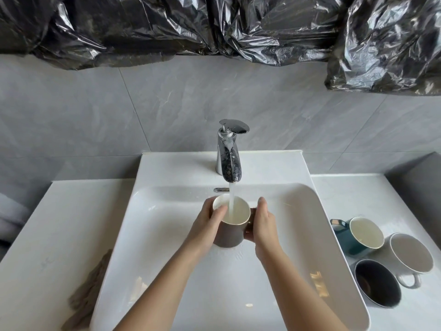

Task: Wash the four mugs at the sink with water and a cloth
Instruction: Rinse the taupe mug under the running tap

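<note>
Grey-brown mug (229, 232), round-bodied with a matte outer wall and a glossy cream lining, is held upright between both hands over the basin of a white ceramic sink (167, 235). The left hand (210, 225) wraps the mug's left side, its thumb hooked over the rim. The right hand (262, 223) grasps the opposite side, fingers curled at the handle. A thin stream of water (231, 199) falls from a polished chrome faucet (230, 158) just beyond the fingertips and runs straight into the mug's open mouth.

Well to the right of the right hand, three more mugs stand close together on the smooth white tabletop (47, 235). They are a teal mug (350, 242) with a pale lining and its angular handle turned toward the sink, a white mug (410, 254) with a looped handle, and a dark mug (377, 285) with a dark interior. The dark mug is the nearest to the person.

Down and left of the left forearm, a crumpled taupe cloth (88, 290) with a soft, ribbed look lies on the tabletop against the sink's outer edge, untouched by either hand.

Beyond the hands, grey stone-look tiles (167, 103) cover the wall. Crinkled, shiny black plastic sheeting (214, 27) hangs along the top of it.
</note>
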`<state>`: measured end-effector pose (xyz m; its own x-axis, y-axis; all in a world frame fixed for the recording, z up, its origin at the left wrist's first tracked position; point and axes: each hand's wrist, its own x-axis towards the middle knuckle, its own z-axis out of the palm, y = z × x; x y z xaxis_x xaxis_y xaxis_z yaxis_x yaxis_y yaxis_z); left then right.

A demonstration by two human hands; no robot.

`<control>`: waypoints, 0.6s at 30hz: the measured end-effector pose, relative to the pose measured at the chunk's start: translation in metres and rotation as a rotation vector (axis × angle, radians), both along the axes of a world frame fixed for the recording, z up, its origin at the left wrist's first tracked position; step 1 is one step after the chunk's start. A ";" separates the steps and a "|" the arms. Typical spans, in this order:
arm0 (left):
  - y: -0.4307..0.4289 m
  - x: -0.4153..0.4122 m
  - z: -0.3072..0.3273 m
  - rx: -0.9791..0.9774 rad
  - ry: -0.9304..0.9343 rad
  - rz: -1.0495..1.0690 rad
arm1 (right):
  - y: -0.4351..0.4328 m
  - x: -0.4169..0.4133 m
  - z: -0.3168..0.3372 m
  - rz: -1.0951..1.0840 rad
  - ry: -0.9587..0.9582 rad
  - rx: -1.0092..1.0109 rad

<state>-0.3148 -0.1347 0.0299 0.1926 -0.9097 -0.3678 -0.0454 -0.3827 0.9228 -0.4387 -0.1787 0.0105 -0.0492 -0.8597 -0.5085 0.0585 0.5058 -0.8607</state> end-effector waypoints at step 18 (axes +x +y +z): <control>-0.052 -0.034 -0.005 0.159 -0.478 0.058 | -0.013 -0.007 0.007 -0.244 -0.004 0.164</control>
